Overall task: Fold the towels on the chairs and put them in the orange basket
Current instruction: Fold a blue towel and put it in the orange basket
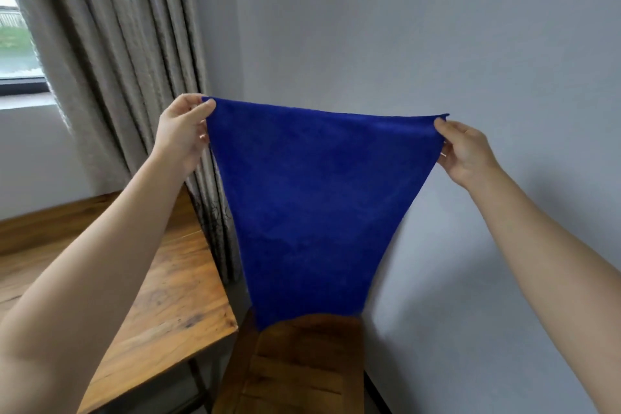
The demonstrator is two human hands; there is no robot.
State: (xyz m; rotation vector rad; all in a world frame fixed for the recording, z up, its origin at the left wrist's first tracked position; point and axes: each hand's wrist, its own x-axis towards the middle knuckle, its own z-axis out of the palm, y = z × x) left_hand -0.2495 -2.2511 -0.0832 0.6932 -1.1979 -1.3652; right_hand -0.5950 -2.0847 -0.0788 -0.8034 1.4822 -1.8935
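The towel (319,198), plain blue, hangs in the air as a single flat sheet in front of the wall (403,27), held by its two upper corners. The left hand (183,133) pinches the upper left corner between thumb and curled fingers; the right hand (465,151) pinches the upper right corner the same way. The top edge is pulled taut between them, nearly level and slightly lower at the right. Both side edges hang free and run inward toward the bottom edge, which sits over the back of the chair (302,363); whether it touches the seat cannot be told. The sheet faces the person and hangs straight down. Whether the drop or the top edge is the longer axis cannot be told in this wide-angle view. Right of the towel there is only bare wall. To the left, the curtain (111,60) hangs just behind the left edge, and the table (161,296) stands beside the chair, below the left arm.
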